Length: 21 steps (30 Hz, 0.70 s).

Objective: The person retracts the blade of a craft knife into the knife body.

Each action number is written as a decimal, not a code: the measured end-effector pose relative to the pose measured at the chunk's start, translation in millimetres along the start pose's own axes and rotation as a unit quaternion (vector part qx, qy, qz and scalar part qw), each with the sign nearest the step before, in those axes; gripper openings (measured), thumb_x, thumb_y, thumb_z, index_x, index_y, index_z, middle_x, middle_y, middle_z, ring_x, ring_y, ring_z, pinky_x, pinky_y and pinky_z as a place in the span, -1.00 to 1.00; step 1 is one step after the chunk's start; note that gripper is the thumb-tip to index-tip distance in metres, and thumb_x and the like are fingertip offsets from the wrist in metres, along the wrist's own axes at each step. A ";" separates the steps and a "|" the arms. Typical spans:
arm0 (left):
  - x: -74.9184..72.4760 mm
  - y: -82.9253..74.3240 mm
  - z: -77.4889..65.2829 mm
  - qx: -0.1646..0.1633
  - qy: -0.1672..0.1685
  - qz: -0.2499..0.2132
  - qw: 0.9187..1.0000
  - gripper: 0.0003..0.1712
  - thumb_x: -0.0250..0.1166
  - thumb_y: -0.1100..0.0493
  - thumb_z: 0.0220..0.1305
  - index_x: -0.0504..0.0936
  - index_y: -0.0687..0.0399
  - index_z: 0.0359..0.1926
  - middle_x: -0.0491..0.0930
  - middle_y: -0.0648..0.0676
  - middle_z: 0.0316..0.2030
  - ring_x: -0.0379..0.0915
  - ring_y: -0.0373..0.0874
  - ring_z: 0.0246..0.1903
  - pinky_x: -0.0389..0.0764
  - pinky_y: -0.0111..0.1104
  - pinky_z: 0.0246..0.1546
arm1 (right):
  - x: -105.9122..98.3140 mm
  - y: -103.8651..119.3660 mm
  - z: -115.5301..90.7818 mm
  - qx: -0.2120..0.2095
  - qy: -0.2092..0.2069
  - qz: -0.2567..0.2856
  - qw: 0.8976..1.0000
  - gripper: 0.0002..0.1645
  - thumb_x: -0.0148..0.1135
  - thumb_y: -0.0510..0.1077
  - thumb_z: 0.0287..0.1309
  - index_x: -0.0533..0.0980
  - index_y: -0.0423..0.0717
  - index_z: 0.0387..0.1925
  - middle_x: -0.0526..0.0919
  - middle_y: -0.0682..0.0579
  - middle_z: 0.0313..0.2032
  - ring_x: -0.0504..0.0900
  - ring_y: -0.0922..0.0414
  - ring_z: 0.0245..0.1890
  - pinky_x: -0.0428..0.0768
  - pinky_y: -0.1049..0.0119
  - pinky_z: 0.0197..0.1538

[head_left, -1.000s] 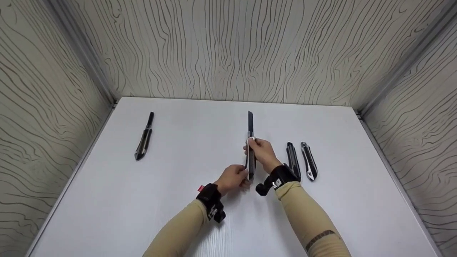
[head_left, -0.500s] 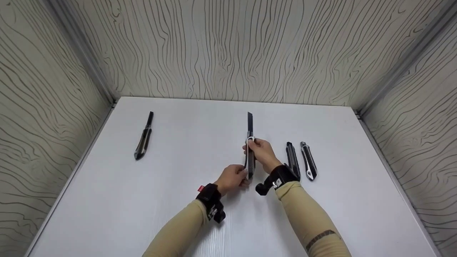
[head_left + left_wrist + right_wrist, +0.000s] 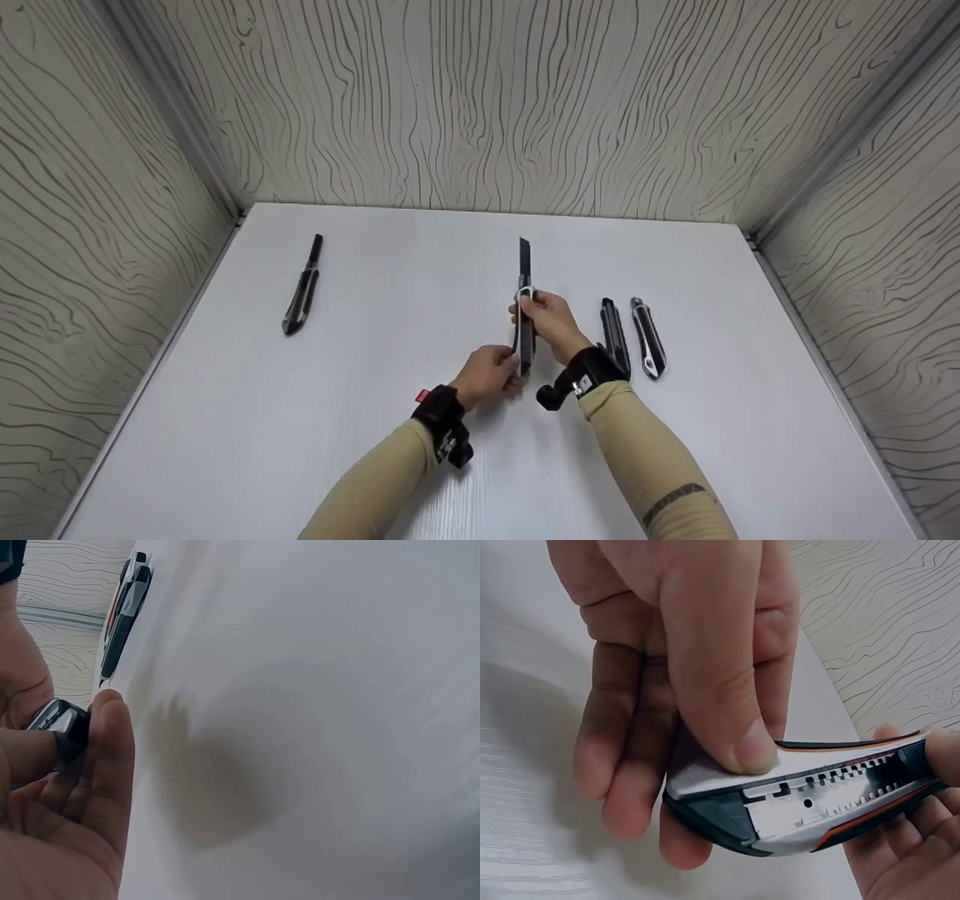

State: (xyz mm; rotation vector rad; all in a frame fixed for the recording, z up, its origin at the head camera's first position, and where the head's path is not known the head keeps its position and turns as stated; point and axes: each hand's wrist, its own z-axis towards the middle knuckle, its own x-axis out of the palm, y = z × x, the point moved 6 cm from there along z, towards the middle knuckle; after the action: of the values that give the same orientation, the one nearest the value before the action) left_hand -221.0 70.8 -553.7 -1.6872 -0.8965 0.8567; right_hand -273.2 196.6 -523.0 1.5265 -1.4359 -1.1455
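A snap-off utility knife [image 3: 527,349] is held over the middle of the table in the head view, its dark blade [image 3: 525,259] extended and pointing away from me. My right hand [image 3: 553,322] grips it near the blade end, thumb on the upper face. The butt end is pinched by my left hand [image 3: 487,373]. In the right wrist view, the left thumb [image 3: 754,750] presses the silver body by the dark butt, and the toothed slider slot faces the camera. Orange and black trim runs along its sides. The left wrist view shows the dark butt [image 3: 71,736] between thumb and fingers.
Two utility knives, one black [image 3: 615,334] and one silver and black [image 3: 649,339], lie side by side right of my hands. Another knife [image 3: 302,296] with its blade out lies at the left. Wood-grain panels [image 3: 480,105] enclose the white table [image 3: 225,420] behind and at both sides.
The held knife's blade tip has come very slightly toward me, and its butt has shifted slightly away. Both hands stay almost still in the same grip.
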 end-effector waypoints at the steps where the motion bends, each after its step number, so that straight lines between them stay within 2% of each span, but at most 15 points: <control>1: 0.0 -0.2 -0.2 0.001 0.000 -0.001 1.000 -0.72 0.03 0.24 0.45 0.59 0.38 -0.12 0.70 0.36 -0.29 0.68 0.03 -0.37 0.72 -0.19 -0.27 | 0.2 0.2 -0.1 0.000 0.000 0.001 1.000 -0.64 0.00 -0.11 0.44 0.46 -0.24 0.11 0.69 -0.05 -0.13 0.65 0.19 -0.20 0.58 0.37 -0.09; 11: -0.8 0.4 1.0 0.002 -0.005 0.021 1.000 -0.74 0.03 0.25 0.43 0.61 0.33 -0.18 0.70 0.31 -0.34 0.68 -0.01 -0.40 0.72 -0.21 -0.30 | 1.0 1.8 -2.3 -0.012 0.013 -0.011 1.000 -0.64 0.00 -0.18 0.42 0.44 -0.27 0.14 0.68 -0.08 -0.08 0.64 0.19 -0.16 0.55 0.35 -0.04; 17: -2.8 -0.6 1.1 0.008 -0.014 0.038 0.999 -0.76 0.04 0.24 0.45 0.60 0.29 -0.17 0.69 0.30 -0.33 0.67 0.00 -0.39 0.71 -0.21 -0.30 | 0.6 1.3 -2.9 -0.019 0.025 -0.001 0.999 -0.60 0.03 -0.11 0.43 0.44 -0.27 0.15 0.69 -0.09 -0.05 0.65 0.19 -0.17 0.57 0.37 -0.09; 21: -5.8 -3.0 1.6 0.008 -0.023 0.056 0.998 -0.75 0.03 0.21 0.46 0.61 0.25 -0.17 0.69 0.26 -0.33 0.64 -0.01 -0.38 0.64 -0.35 -0.39 | 0.2 -0.5 -3.6 -0.024 0.031 -0.004 0.999 -0.51 0.05 0.00 0.42 0.46 -0.30 0.14 0.70 -0.07 -0.08 0.64 0.18 -0.18 0.60 0.35 -0.13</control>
State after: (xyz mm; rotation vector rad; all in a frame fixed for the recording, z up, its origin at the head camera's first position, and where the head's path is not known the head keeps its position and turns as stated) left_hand -225.6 67.2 -550.4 -1.7227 -0.8299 0.9803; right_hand -269.7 196.2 -522.2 1.5217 -1.3525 -1.1206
